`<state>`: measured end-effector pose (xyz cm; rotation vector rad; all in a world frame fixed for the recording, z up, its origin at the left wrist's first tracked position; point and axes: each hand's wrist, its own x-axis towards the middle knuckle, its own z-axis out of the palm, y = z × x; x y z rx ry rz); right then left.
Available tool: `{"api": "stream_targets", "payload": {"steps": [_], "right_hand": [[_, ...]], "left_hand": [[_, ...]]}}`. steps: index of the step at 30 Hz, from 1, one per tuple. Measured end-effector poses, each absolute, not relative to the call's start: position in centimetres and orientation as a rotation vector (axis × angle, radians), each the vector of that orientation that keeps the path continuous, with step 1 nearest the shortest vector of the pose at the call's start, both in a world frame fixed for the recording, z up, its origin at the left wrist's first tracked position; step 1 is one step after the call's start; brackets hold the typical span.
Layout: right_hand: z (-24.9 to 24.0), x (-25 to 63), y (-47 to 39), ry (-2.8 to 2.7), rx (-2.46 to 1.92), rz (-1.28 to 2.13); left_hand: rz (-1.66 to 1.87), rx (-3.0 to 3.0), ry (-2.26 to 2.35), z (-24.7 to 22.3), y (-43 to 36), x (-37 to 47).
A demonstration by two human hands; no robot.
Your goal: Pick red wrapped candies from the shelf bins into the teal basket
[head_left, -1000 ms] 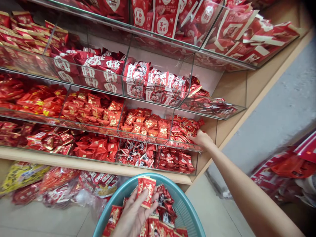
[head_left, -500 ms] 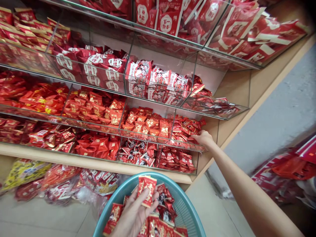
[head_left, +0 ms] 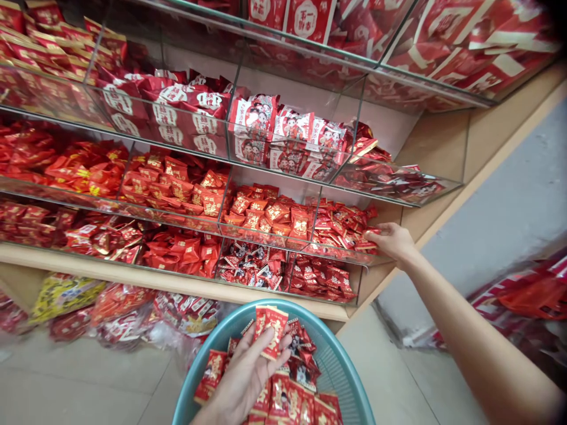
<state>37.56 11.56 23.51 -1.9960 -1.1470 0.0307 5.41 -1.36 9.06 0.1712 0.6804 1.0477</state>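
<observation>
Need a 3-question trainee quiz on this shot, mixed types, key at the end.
1. True or false: the left hand holds at least one red packet over the teal basket.

2. Multiple choice: the right hand is nearest to
A) the basket's rim
B) the small packets at its shelf row's right end
C) the floor

3. Fill in: the yellow bag lies ____ the wooden ledge.

Key: 1. True. 2. B. 3. below.

red-gold packet [head_left: 275, 328]: held, tilted, over teal basket [head_left: 348, 349] | small red packets [head_left: 339, 227]: heaped in shelf compartment [head_left: 388, 213]
</observation>
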Motion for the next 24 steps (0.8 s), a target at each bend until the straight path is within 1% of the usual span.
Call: {"api": "stream_targets", "payload": {"steps": [3, 6, 9, 13, 15, 17, 19, 21, 24], "right_hand": [[23.6, 35.6, 8.5, -1.173, -1.68, 0.174], [22.2, 32.7, 4.4, -1.287, -1.484, 0.304], [18.4, 30.0, 0.5, -1.354, -1.494, 0.545], [10.6, 28.1, -3.2, -1.36, -1.554, 0.953], [6.6, 27.8, -4.4, -1.348, -1.586, 1.083], [3.2, 27.7, -5.5, -1.352, -1.629, 1.161], [0.8, 27.7, -6.3, -1.379, -1.674, 1.181], [-0.6, 27.4, -6.9, -1.42, -1.713, 1.169], [-1.4, 26.9, -7.5, -1.458, -1.724, 1.216]], "left_hand": [[1.055, 0.18, 0.649, 8.5, -1.2, 5.2], [1.059, 0.208, 0.655, 8.5, -1.1, 5.0], [1.03, 0.256, 0.641, 8.7, -1.0, 4.8], [1.002, 0.274, 0.596, 8.6, -1.1, 4.8], [1.0, 0.259, 0.593, 8.4, -1.2, 4.8], [0.999, 0.257, 0.591, 8.2, -1.2, 4.9], [0.995, 0.264, 0.586, 8.0, -1.3, 4.9], [0.992, 0.264, 0.588, 8.0, -1.3, 5.0], [0.992, 0.275, 0.588, 8.0, -1.3, 5.1]]}}
